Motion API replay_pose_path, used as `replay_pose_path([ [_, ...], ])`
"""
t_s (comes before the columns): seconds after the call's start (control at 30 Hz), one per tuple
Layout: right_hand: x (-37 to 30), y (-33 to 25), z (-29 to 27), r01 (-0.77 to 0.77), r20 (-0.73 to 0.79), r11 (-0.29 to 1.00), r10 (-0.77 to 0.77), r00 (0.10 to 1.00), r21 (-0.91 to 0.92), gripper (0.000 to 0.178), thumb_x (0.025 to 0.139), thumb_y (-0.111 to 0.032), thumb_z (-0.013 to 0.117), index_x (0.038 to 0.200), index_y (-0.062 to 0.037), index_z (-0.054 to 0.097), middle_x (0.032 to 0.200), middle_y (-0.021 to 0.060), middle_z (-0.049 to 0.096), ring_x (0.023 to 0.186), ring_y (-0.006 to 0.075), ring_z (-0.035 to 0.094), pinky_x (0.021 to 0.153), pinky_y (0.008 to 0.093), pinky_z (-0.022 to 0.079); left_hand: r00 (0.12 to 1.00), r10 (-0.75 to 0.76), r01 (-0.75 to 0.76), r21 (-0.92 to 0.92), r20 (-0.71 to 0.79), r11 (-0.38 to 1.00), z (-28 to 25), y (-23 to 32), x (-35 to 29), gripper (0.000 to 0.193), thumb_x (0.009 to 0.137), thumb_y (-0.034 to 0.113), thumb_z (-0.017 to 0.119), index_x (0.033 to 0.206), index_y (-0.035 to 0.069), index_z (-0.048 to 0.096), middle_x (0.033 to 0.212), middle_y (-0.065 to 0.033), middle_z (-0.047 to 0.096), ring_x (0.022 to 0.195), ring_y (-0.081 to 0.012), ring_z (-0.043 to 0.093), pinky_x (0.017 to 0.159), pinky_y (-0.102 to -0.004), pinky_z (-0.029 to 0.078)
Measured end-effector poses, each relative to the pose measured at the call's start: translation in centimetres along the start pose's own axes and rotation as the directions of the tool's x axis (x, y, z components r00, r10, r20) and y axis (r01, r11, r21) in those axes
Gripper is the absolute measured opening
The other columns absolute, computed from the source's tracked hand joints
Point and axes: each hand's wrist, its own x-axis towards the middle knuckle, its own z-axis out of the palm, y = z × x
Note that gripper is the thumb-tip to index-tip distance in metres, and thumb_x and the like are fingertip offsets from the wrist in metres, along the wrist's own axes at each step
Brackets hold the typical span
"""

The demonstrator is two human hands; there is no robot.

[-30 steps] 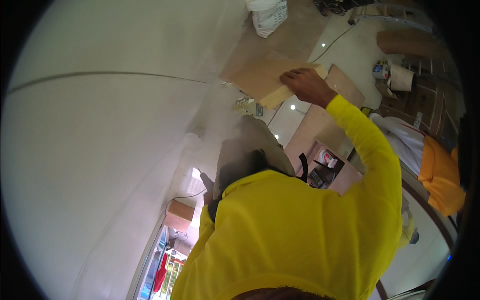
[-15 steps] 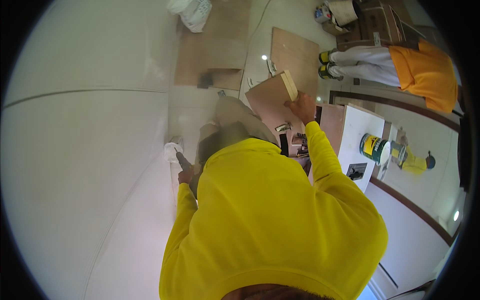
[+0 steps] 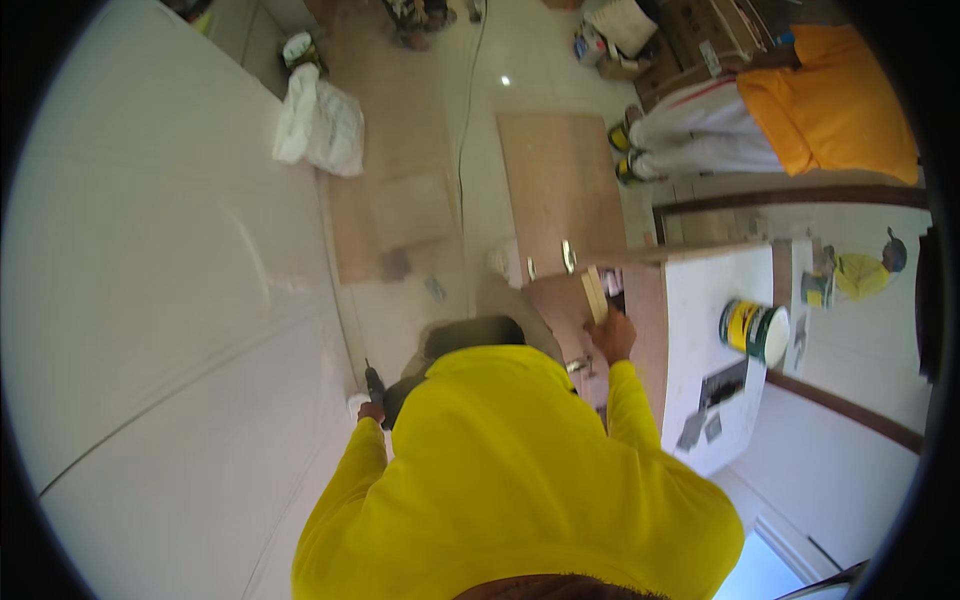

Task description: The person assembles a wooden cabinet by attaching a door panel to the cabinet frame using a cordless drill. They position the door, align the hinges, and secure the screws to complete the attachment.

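Just right of centre, the board (image 3: pixel 594 293) is now in closer, basically alongside the cabinet (image 3: pixel 647 320); right hand (image 3: pixel 613 335) fingers clamp its edge, left hand (image 3: pixel 372 411) fingers wrap a drill (image 3: pixel 374 383).

- The left hand (image 3: pixel 372 411) is low beside the hip, its fingers curled in a closed grip.
- The left arm (image 3: pixel 335 475) is slightly bent at the elbow and angles forward and outward, sleeved in yellow to the wrist.
- The right hand (image 3: pixel 613 335) reaches farther forward than the left, knuckles up and fingers closed.
- The right arm (image 3: pixel 632 410) bends at the elbow, its forearm pointing ahead and the wrist bare.
- Both hands are well apart, one on each side of the yellow-clad torso (image 3: pixel 510 480).
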Motion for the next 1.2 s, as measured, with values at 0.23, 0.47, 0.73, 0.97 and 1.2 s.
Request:
replay_pose_path([
  [0.23,9.6,-1.0,-2.3,-0.001,-0.031,0.990,0.005,1.000,0.141,0.055,0.075,-0.042,0.095,0.111,-0.0034,0.077,0.101,0.0263,0.081,0.096,0.0494,0.078,0.083,0.0597,0.063,0.993,-0.027,-0.011,-0.323,-0.111,0.946,-16.8,19.8,-5.3,0.086,0.082,0.066,0.084,0.137,0.000,0.076,0.146,-0.0269,0.072,0.138,-0.0422,0.069,0.114,-0.0495,0.056],
  [0.47,20.5,-2.6,-2.8,-0.057,-0.017,0.990,0.059,0.998,0.133,0.055,0.073,-0.043,0.095,0.105,-0.0027,0.078,0.098,0.0271,0.080,0.095,0.0499,0.078,0.082,0.0597,0.063,0.965,0.119,-0.160,-0.161,-0.235,0.974,-30.0,36.1,-8.1,0.099,0.082,0.075,0.080,0.141,-0.004,0.069,0.146,-0.0270,0.071,0.137,-0.0435,0.068,0.115,-0.0504,0.055],
  [0.73,34.4,-6.6,-9.7,0.025,-0.090,0.979,-0.007,0.996,0.200,0.063,0.070,-0.046,0.098,0.111,-0.0027,0.078,0.102,0.0252,0.081,0.097,0.0486,0.078,0.087,0.0587,0.063,0.987,0.086,-0.108,-0.163,-0.136,0.981,-42.9,46.8,-2.7,0.097,0.074,0.071,0.087,0.144,0.005,0.073,0.147,-0.0200,0.073,0.138,-0.0385,0.069,0.116,-0.0473,0.055],
  [0.97,47.3,-9.7,-18.9,0.002,-0.175,0.991,0.021,0.984,0.131,0.063,0.070,-0.043,0.097,0.115,-0.0042,0.078,0.103,0.0274,0.080,0.098,0.0495,0.077,0.086,0.0592,0.063,0.990,0.081,-0.101,-0.168,-0.117,0.981,-54.4,54.0,2.0,0.097,0.077,0.073,0.083,0.143,0.003,0.073,0.151,-0.0208,0.071,0.140,-0.0381,0.068,0.118,-0.0493,0.054],
  [1.2,58.8,-13.9,-25.5,0.063,-0.250,0.994,-0.038,0.967,0.094,0.067,0.073,-0.041,0.096,0.124,-0.0036,0.073,0.102,0.0289,0.079,0.100,0.0516,0.076,0.085,0.0604,0.062,0.990,0.104,-0.122,-0.200,-0.098,0.972,-67.2,62.6,4.1,0.086,0.068,0.052,0.093,0.135,0.000,0.077,0.147,-0.0223,0.073,0.132,-0.0370,0.072,0.111,-0.0469,0.059],
])
